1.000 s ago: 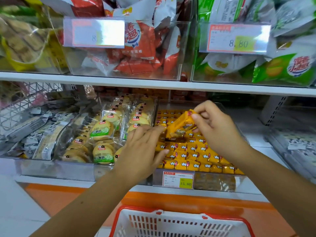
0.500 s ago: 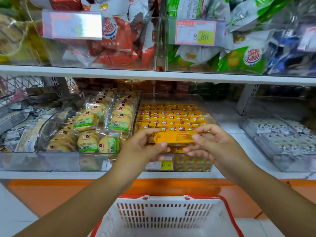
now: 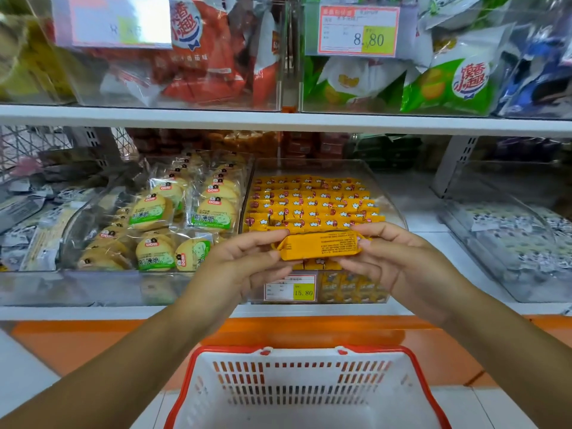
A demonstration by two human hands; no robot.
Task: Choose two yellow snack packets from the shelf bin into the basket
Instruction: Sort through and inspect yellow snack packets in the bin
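Lower white shelf (image 3: 424, 224): clear shelf bin (image 3: 353, 289) of yellow snack packets (image 3: 309, 205), biscuit bin (image 3: 93, 286) just beside, left.

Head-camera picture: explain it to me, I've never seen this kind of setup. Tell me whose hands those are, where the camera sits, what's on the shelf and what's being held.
There is no machine here. A person wears a wide-angle camera on the head, looking forward and down, so their own two arms reach in from below. The left hand and right hand each pinch one end of a single yellow packet, held level in front of a clear shelf bin packed with rows of similar packets. A price tag reading 15.80 sits on its front. To the left lie round biscuit packs. Below the hands is a white basket with a red rim.
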